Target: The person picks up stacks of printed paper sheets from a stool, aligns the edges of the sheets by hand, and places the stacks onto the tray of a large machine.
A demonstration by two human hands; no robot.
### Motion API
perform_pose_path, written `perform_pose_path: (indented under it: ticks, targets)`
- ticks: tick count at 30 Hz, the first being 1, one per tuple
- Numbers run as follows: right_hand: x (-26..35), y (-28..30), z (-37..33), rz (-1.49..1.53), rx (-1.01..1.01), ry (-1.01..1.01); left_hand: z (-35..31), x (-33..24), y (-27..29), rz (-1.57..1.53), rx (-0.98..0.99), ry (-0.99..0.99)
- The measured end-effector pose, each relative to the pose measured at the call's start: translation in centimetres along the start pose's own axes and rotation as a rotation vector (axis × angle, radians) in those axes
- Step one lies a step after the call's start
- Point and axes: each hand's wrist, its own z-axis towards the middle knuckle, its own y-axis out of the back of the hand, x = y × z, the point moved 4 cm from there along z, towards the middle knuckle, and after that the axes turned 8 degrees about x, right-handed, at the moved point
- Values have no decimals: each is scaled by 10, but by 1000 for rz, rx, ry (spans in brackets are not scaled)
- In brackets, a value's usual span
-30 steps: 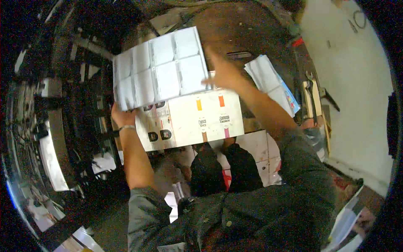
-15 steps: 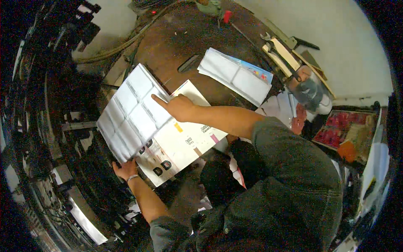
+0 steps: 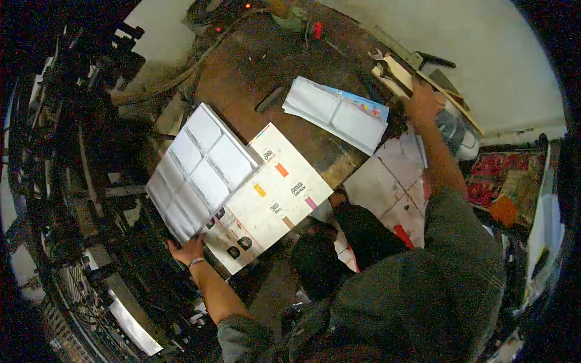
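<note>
A stack of white printed sheets (image 3: 209,154), marked out in panels, lies slanted over a cream printed board (image 3: 290,187) with small coloured labels. At the stack's near left corner my left hand (image 3: 187,251) grips its edge, thumb and fingers against the paper. My right arm reaches far to the right, where my right hand (image 3: 425,103) is over the wooden strips (image 3: 392,81) beside a wrench (image 3: 393,74). That hand is blurred; its fingers and anything in them cannot be made out.
A second pile of white sheets (image 3: 336,112) lies on the brown table (image 3: 233,78), a dark bar (image 3: 268,98) beside it. A clear plastic-wrapped bundle (image 3: 457,133) and a tray of reddish pieces (image 3: 502,175) stand at right. Dark machinery (image 3: 91,175) fills the left side.
My right hand has left the white stack, where its index finger pointed, and swung right to the wooden strips and wrench. The left hand stays at the stack's corner.
</note>
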Motion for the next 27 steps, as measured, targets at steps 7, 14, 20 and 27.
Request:
perform_pose_path:
  ticks: [7,14,20,27]
  targets:
    - [-52,-52,-10,5,113,58,-24,10,-29,124,-84,-7]
    - [-19,-52,-93,412,32,27,1,-2,9,134,-40,2]
    - [22,-76,-151,476,80,295,-11,4,-13,221,-51,-1]
    - [76,-77,-161,463,195,500,-16,11,-43,207,7,39]
